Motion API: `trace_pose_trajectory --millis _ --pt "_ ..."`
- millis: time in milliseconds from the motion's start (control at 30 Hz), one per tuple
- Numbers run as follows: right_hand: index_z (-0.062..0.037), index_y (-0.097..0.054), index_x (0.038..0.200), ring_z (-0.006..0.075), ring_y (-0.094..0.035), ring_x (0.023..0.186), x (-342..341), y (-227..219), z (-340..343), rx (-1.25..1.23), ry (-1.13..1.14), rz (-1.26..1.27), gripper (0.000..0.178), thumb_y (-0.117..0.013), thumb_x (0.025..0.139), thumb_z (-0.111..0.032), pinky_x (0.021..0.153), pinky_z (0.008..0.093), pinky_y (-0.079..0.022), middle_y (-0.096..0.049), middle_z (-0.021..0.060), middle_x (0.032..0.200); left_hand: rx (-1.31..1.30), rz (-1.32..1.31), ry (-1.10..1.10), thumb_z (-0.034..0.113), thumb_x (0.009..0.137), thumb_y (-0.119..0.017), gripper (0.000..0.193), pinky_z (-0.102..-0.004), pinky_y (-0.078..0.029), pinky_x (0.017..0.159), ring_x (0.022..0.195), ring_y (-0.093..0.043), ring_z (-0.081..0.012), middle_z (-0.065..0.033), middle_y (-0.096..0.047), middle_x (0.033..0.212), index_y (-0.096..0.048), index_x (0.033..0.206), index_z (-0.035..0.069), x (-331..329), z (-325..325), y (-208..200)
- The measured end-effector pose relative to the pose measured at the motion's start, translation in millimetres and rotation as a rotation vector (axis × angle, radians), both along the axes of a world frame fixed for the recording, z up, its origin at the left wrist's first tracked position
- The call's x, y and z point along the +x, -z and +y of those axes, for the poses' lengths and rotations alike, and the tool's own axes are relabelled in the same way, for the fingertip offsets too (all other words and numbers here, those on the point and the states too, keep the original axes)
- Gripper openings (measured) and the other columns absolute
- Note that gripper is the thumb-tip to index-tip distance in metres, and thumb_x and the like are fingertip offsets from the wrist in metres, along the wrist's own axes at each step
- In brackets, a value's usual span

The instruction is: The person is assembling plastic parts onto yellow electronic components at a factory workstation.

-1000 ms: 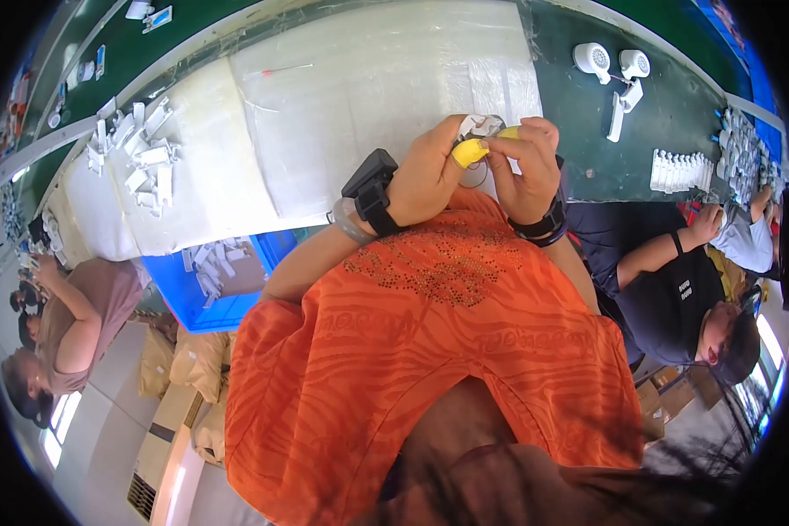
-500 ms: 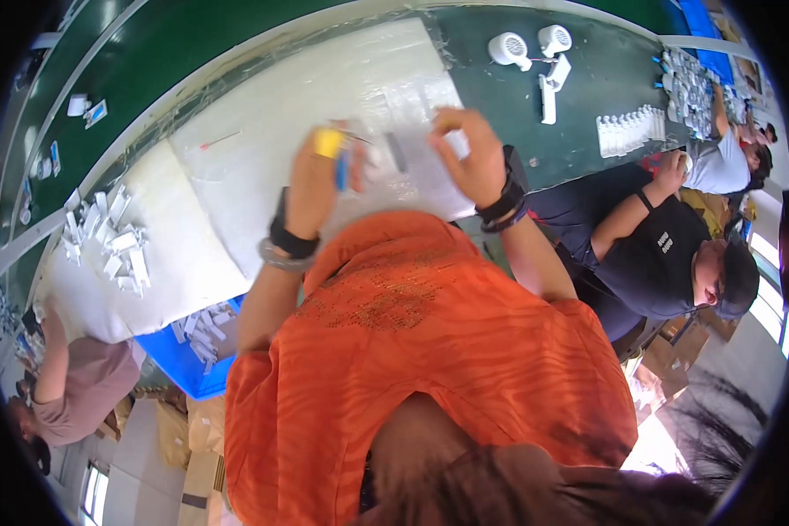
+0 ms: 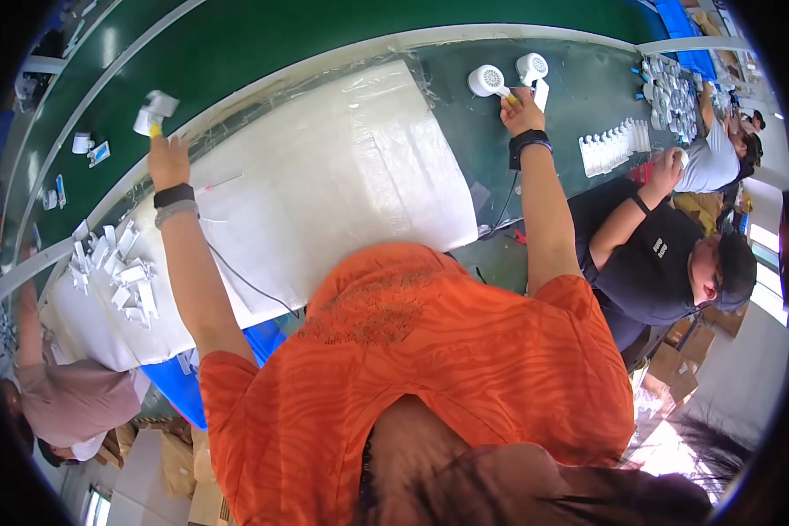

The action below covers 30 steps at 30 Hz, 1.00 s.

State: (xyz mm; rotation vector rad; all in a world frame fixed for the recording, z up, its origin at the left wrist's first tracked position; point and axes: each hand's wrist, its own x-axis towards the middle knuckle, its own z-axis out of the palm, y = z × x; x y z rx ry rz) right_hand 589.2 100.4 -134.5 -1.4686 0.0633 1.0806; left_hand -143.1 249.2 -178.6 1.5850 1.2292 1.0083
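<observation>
At three o'clock is a co-worker in a black top [image 3: 627, 241] and a dark cap [image 3: 738, 273]; another, in a pale grey top [image 3: 712, 168], is between two and three. Blue sheeting [image 3: 685, 33] shows near two o'clock, cardboard boxes [image 3: 673, 366] near four. Eight o'clock has a dusty-pink top [image 3: 79, 399].

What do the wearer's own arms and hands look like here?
Short orange sleeves cover the upper arms. The left hand and right hand show yellow finger coverings. Both wrists wear black straps; the left adds a grey band. Thin dark cables show beside the forearms.
</observation>
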Motion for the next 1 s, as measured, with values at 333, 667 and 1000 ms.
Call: trace_pose_trajectory --millis 333,667,1000 --pt "-0.0098 -0.059 0.088 0.0198 -0.059 0.097 -64 -29 -56 0.511 -0.234 0.049 0.030 -0.044 0.101 -0.032 0.088 0.0364 -0.042 -0.066 0.0083 0.093 -0.482 -0.341 0.016 0.026 0.100 -0.047 0.033 -0.0313 -0.052 0.085 0.104 -0.062 -0.0186 -0.0070 -0.062 0.118 -0.058 0.123 0.004 222 -126 -109" --pt "-0.0017 -0.064 0.081 0.0090 -0.057 0.062 -194 -83 -95 0.084 -1.341 -0.512 0.034 -0.059 0.096 -0.032 0.059 0.0236 -0.045 -0.061 0.0034 0.068 0.050 0.049 0.429 0.003 0.084 -0.054 0.047 -0.0381 -0.040 0.102 0.124 -0.047 -0.0270 -0.0127 -0.050 0.134 -0.051 0.131 0.006 311 -179 -120" --pt "-0.0011 -0.066 0.089 0.0067 -0.058 0.067 -213 -99 -111 0.264 -1.194 -0.068 0.018 -0.065 0.093 -0.019 0.063 0.0209 -0.045 -0.065 0.0016 0.075 -0.576 -0.217 0.808 0.018 0.086 -0.063 0.066 -0.0372 -0.032 0.109 0.130 -0.042 -0.0245 -0.0124 -0.045 0.140 -0.035 0.145 0.003 299 -199 -131"
